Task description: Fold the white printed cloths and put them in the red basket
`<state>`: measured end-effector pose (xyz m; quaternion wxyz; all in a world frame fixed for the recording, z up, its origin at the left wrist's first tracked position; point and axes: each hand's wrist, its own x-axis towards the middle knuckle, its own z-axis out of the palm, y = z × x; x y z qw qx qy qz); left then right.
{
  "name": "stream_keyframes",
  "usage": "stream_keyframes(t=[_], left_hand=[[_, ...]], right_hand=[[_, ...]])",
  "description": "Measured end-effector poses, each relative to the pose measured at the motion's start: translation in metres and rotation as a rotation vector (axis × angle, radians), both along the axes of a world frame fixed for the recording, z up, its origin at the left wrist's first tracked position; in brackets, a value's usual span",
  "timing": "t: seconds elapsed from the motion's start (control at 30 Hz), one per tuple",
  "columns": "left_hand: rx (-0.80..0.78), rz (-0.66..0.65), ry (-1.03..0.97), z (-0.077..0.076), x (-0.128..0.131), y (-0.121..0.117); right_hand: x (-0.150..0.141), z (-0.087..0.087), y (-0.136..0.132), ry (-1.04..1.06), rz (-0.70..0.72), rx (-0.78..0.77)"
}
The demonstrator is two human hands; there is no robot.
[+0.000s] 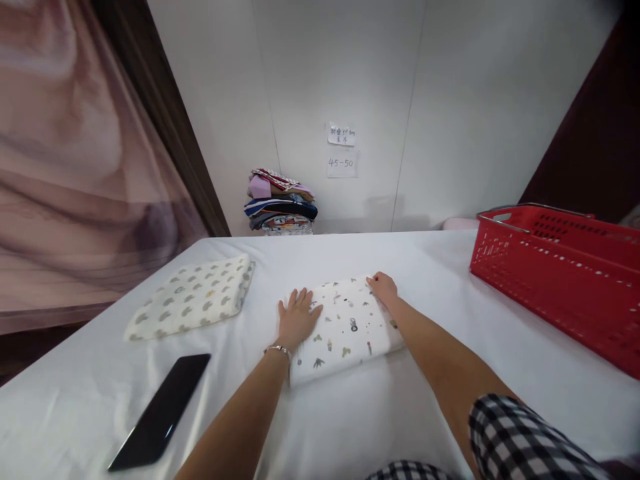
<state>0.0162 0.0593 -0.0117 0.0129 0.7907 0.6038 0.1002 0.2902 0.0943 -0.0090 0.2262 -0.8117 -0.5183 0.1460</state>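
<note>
A folded white cloth (pixel 345 327) with small printed plants and figures lies on the white-covered table in front of me. My left hand (pixel 299 318) rests flat on its left part, fingers spread. At the far right corner, my right hand (pixel 384 288) has its fingers closed on the cloth's edge. Left of these, a second folded cloth (pixel 195 297), cream with grey mushroom-like shapes, lies apart from both hands. The underside of the cloth between my hands is hidden.
A black phone-like slab (pixel 163 410) lies at the near left. On the right stands a red plastic basket (pixel 555 280). Behind the table's far edge is a pile of folded fabrics (pixel 281 203) against the wall. Paper notes (pixel 343 163) hang above, and a pink curtain (pixel 75 167) drapes at left.
</note>
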Motion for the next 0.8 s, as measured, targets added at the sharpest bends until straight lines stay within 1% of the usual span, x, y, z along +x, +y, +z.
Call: stream_keyframes(t=[0.1, 0.17, 0.23, 0.3, 0.33, 0.37, 0.4, 0.47, 0.5, 0.67, 0.8], left_hand=[[-0.018, 0.003, -0.012, 0.000, 0.001, 0.000], [-0.033, 0.005, -0.022, 0.000, 0.001, 0.000], [-0.042, 0.008, -0.033, 0.000, 0.001, 0.001], [-0.044, 0.010, -0.041, 0.000, 0.002, 0.001], [-0.043, 0.011, -0.043, 0.000, 0.002, 0.001], [-0.042, 0.012, -0.045, 0.000, 0.002, 0.001], [-0.040, 0.012, -0.045, 0.000, 0.002, 0.001], [-0.038, 0.011, -0.043, 0.001, 0.002, 0.000], [-0.039, 0.011, -0.042, 0.001, 0.001, 0.000], [-0.053, 0.012, -0.050, 0.002, 0.002, 0.000], [-0.074, 0.021, -0.057, 0.001, 0.003, 0.001]], right_hand=[[-0.003, 0.008, -0.003, -0.069, 0.055, -0.005], [-0.013, 0.015, -0.005, -0.124, 0.111, 0.041], [-0.030, 0.019, -0.009, -0.203, 0.257, 0.130], [-0.050, 0.017, -0.014, -0.281, 0.498, 0.172], [-0.060, 0.015, -0.015, -0.290, 0.598, 0.136], [-0.068, 0.012, -0.017, -0.289, 0.666, 0.085], [-0.074, 0.010, -0.018, -0.274, 0.695, 0.025], [-0.079, 0.009, -0.021, -0.241, 0.691, -0.065], [-0.079, 0.009, -0.024, -0.230, 0.678, -0.082], [-0.057, 0.007, -0.054, -0.249, 0.666, -0.027], [-0.043, 0.005, -0.070, -0.245, 0.620, -0.091]])
